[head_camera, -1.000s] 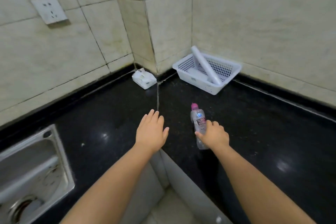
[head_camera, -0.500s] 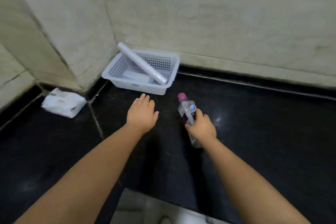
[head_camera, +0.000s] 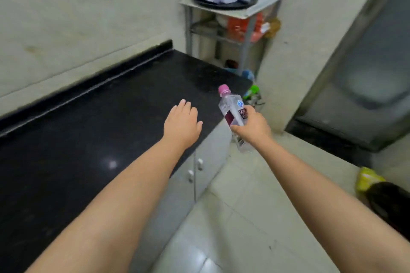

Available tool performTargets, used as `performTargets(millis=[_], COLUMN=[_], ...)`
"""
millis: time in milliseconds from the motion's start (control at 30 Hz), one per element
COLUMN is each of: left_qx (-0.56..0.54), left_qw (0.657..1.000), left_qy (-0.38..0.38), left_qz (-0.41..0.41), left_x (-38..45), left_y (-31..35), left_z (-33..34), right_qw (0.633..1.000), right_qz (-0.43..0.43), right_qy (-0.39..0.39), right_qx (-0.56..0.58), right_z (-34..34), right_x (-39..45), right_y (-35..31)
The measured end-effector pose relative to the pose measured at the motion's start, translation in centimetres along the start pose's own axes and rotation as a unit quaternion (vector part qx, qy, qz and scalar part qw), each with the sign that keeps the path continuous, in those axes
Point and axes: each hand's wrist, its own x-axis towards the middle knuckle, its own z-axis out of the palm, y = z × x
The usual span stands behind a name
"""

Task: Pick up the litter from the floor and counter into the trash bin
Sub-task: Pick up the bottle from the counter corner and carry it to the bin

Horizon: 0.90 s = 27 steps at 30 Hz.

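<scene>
My right hand (head_camera: 253, 125) is shut on a clear plastic bottle (head_camera: 231, 111) with a pink cap and a dark label. It holds the bottle in the air, just past the counter's front corner and above the floor. Flat and empty, my left hand (head_camera: 182, 124) hovers over the black counter (head_camera: 88, 122) with its fingers apart. At the right edge, on the floor, a dark bin (head_camera: 392, 206) shows with a yellow wrapper (head_camera: 367, 180) at its rim. Something green (head_camera: 251, 92) lies on the floor beyond the counter's end; it is blurred.
Grey cabinet doors (head_camera: 199, 168) close the counter's front. A metal shelf rack (head_camera: 233, 29) with boxes and bags on it stands in the far corner. A door (head_camera: 366, 68) is on the right. Pale floor tiles (head_camera: 244, 217) spread between counter and bin.
My right hand has lifted the bottle off the counter and carried it right, beyond the counter's edge. The view has swung right, away from the white basket. My left hand stays open.
</scene>
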Motion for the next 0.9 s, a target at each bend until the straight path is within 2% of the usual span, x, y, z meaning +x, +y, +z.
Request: performTargets(millis=[33, 67, 133, 267, 400, 500, 600, 733, 900], left_qx=[0.003, 0.004, 0.002, -0.027, -0.03, -0.017, 0.005, 0.029, 0.094], left_qw=[1.0, 0.999, 0.995, 0.973, 0.947, 0.922, 0.893, 0.856, 0.807], left_qy=[0.0, 0.001, 0.006, 0.022, 0.032, 0.01, -0.021, -0.064, -0.138], left_qz=[0.027, 0.032, 0.098, 0.228, 0.318, 0.386, 0.45, 0.512, 0.566], left_x=[1.6, 2.1, 4.4, 6.8, 8.8, 9.6, 10.6, 13.8, 21.2], left_y=[4.4, 6.0, 15.3, 33.7, 48.2, 57.9, 66.8, 77.7, 89.8], left_z=[0.2, 0.4, 0.8, -0.6, -1.4, 0.2, 3.2, 8.9, 18.4], right_qw=[0.999, 0.999, 0.993, 0.969, 0.94, 0.895, 0.834, 0.767, 0.731], right_qz=[0.024, 0.036, 0.09, 0.181, 0.251, 0.339, 0.429, 0.497, 0.559], right_qy=[0.023, 0.025, 0.072, 0.164, 0.229, 0.276, 0.305, 0.314, 0.271], right_qx=[0.002, 0.01, 0.017, 0.025, 0.038, 0.09, 0.167, 0.256, 0.284], right_z=[-3.0, -4.1, -10.7, -23.3, -31.4, -34.9, -37.3, -39.4, -38.6], right_x=[0.2, 0.4, -0.3, -3.4, -7.3, -9.7, -10.8, -9.0, -1.3], right_y=[3.6, 5.1, 12.3, 25.9, 35.9, 43.3, 50.7, 61.2, 75.9])
